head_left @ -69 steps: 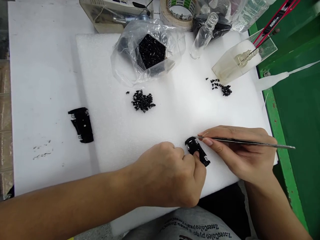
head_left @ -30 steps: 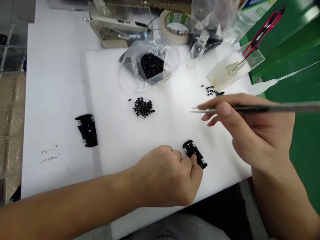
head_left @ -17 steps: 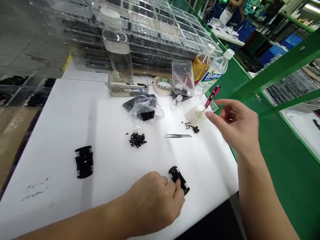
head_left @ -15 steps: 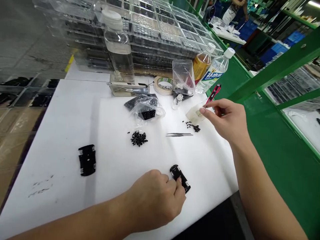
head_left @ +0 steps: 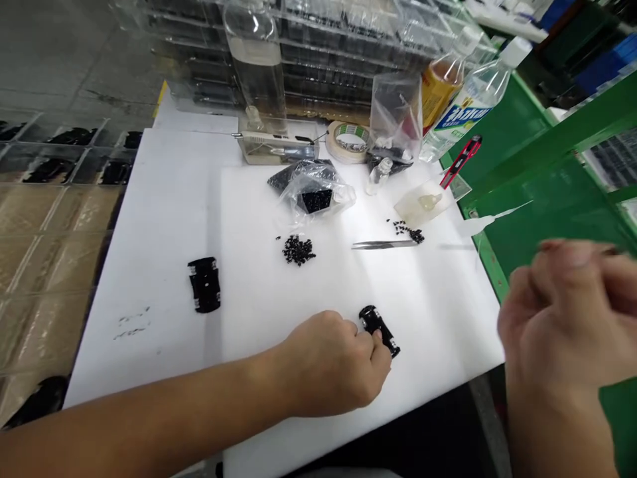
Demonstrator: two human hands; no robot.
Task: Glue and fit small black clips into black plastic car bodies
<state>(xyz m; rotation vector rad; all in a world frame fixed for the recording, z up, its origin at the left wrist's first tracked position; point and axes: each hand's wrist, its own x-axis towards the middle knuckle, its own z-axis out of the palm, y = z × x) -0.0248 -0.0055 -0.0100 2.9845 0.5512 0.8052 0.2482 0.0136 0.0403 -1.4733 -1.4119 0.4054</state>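
My left hand (head_left: 338, 362) is closed at the near side of the white work surface, with its thumb and fingertips on a small black car-shaped part (head_left: 377, 326). At the right, my right hand (head_left: 562, 312) is lifted beyond the table edge, fingers curled and blurred; what they hold, if anything, cannot be made out. A second black car-shaped part (head_left: 205, 285) lies to the left. Two piles of tiny black pieces, a larger pile (head_left: 298, 250) and a smaller pile (head_left: 417, 235), lie further back. Tweezers (head_left: 383, 245) rest beside the smaller one.
Behind are a plastic bag (head_left: 318, 189) of black pieces, a tape roll (head_left: 351, 141), a small vial (head_left: 379, 176), drink bottles (head_left: 462, 119) and a red cutter (head_left: 462, 161). A white thin-tipped dropper (head_left: 480, 224) lies by the green frame (head_left: 537, 252). Clear trays (head_left: 338, 66) stand stacked.
My right hand has moved away from the pale pad to the right and toward me, uncovering the white dropper. The view has shifted; my left hand stays on the black part.
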